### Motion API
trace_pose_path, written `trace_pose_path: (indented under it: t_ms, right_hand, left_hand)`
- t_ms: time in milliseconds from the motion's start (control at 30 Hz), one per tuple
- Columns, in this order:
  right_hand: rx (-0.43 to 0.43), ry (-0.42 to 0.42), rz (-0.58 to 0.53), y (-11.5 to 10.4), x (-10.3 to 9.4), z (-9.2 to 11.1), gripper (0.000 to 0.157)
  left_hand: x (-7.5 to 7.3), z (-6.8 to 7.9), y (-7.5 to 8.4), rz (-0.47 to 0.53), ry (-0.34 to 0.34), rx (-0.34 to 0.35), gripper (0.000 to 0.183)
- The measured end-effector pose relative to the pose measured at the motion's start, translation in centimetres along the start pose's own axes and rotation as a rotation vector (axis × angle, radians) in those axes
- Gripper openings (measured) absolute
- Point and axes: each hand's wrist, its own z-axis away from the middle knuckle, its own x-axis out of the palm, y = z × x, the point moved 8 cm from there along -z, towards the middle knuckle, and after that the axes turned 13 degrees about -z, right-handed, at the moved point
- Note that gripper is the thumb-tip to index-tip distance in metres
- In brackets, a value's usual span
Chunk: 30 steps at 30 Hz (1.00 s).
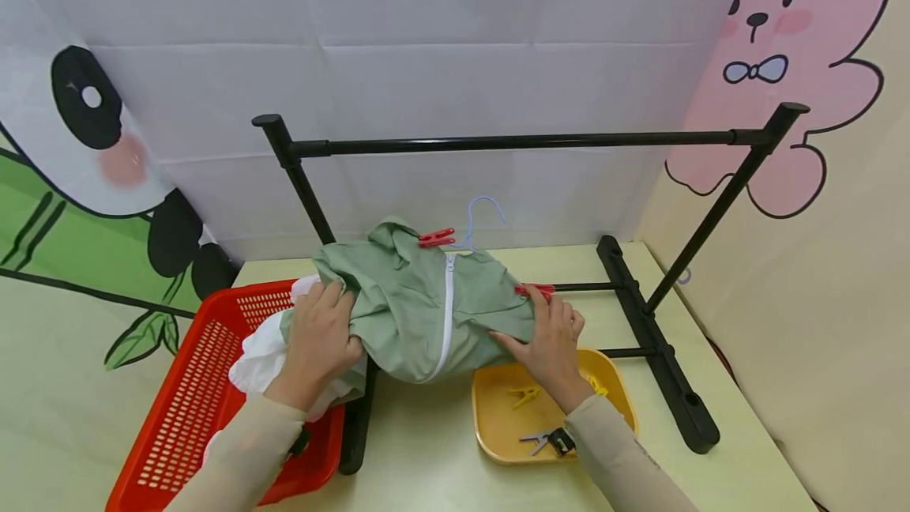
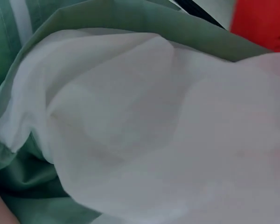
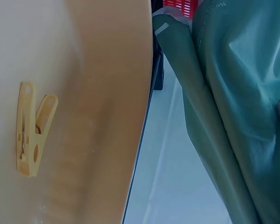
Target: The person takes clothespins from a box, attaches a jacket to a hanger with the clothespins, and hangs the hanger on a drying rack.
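Note:
A light green jacket (image 1: 405, 306) with a white zipper (image 1: 449, 306) lies spread between both hands, above the table and under the rack's top bar. A blue hanger (image 1: 470, 224) pokes its hook out of the neck. One red clothespin (image 1: 437, 238) is clipped beside the hood, another red clothespin (image 1: 538, 289) at the right shoulder. My left hand (image 1: 320, 342) grips the jacket's left side, and its white lining (image 2: 130, 116) fills the left wrist view. With the thumb on the front, my right hand (image 1: 554, 338) holds the right shoulder edge, fingertips right at the clothespin.
A red basket (image 1: 181, 393) with white cloth stands at left. Below the right hand, a yellow tray (image 1: 490, 425) holds a yellow clothespin (image 1: 524, 395) and a black-and-grey clip (image 1: 560, 441). A black rack (image 1: 498, 143) stands over the table (image 1: 419, 449), its right foot (image 1: 668, 362) near the wall.

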Motion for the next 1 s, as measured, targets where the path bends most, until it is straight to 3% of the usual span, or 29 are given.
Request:
trace_pose_path:
  t_ms: [1000]
  right_hand:
    - [0.023, 0.077, -0.040, 1.3, -2.4, 0.2, 0.094]
  left_hand:
    - [1.7, -3.8, 4.9, 0.035, 0.000, -0.059, 0.022]
